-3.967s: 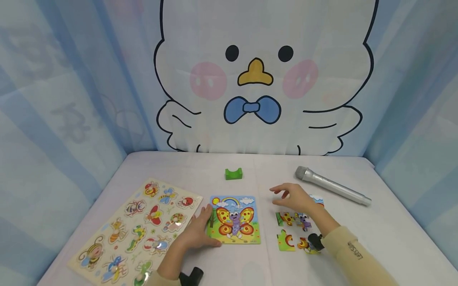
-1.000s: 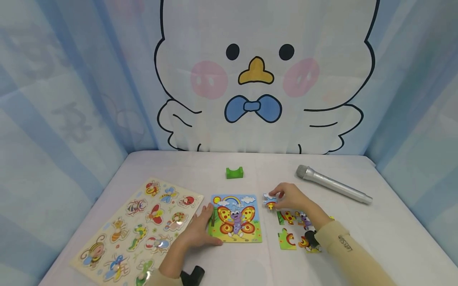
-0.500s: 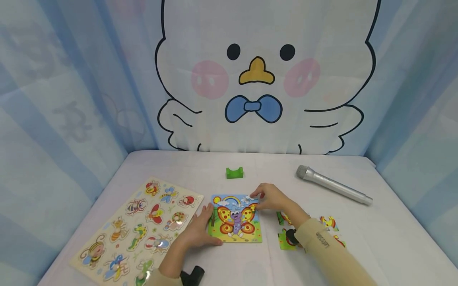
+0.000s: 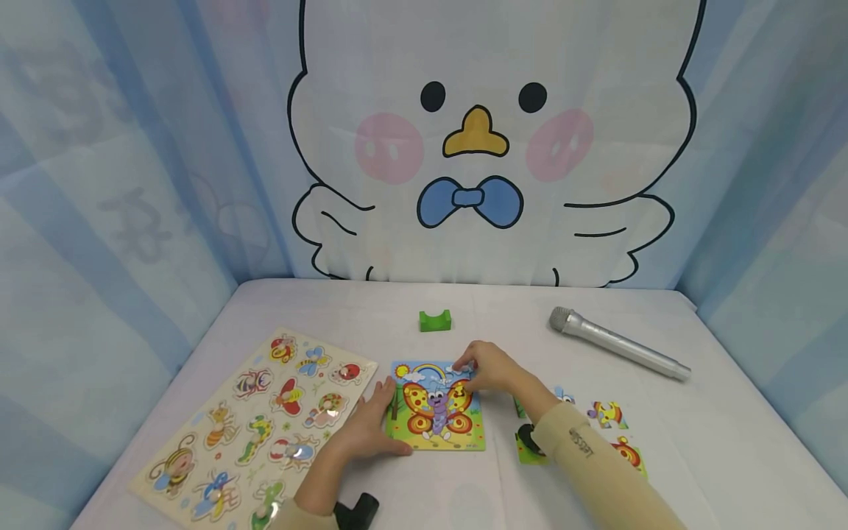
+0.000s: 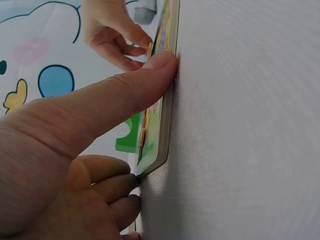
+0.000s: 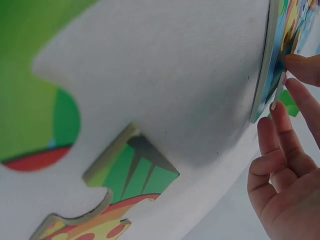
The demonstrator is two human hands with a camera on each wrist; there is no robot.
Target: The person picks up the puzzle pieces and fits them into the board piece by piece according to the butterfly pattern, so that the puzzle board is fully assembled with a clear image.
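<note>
Now pinches puzzle piece (image 6: 279,92) in right hand (image 4: 492,366), likely light, stiff, best held by edges, and braces butterfly board (image 4: 437,432) with spread left hand (image 4: 366,430)!

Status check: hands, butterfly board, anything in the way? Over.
Left hand touching butterfly board, left side. Right hand pinching puzzle piece at board's far-right corner. Right sleeve partly hiding loose pieces from head camera.
</note>
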